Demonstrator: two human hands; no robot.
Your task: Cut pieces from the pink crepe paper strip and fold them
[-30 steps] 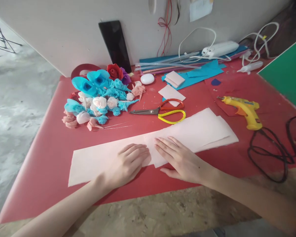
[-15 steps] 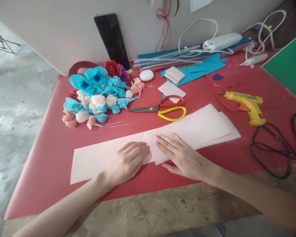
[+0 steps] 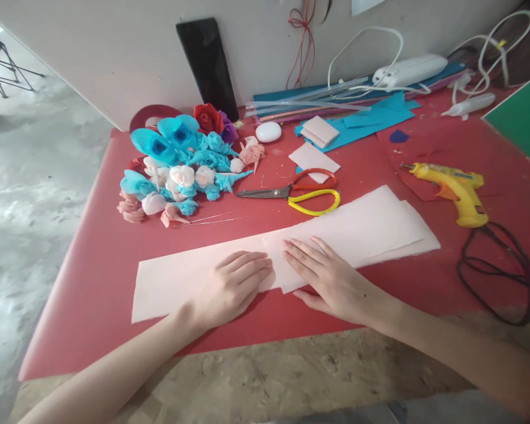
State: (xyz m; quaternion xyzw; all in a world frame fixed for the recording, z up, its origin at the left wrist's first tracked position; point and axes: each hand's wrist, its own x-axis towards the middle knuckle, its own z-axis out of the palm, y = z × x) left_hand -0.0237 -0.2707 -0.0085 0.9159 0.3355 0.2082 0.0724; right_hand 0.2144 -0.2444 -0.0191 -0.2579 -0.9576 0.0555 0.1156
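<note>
on the left of the red counter, blue, white and pink paper flowers lie in a cluster. nearer the front, a long strip of pale pink paper runs rightward across the counter. the left hand rests palm down near the strip's middle, its fingers slightly bent and close together, pinching nothing that shows; the thumb is hidden. the scissors lie just beyond the paper. just beside the left hand, not touching it, the right hand lies on the paper with fingers outstretched and a little apart, holding nothing, its thumb over the counter.

pressing the paper flat seems to be the step here. it calls for light, even weight through the whole palm, one hand anchoring while the other strokes outward along the length; pushing inward could raise a pucker between them. to the right the layers fan apart, so it is worth squaring those edges before pressing harder. the yellow glue gun sits well apart, its black cord near the right forearm: best not to drag it.
</note>
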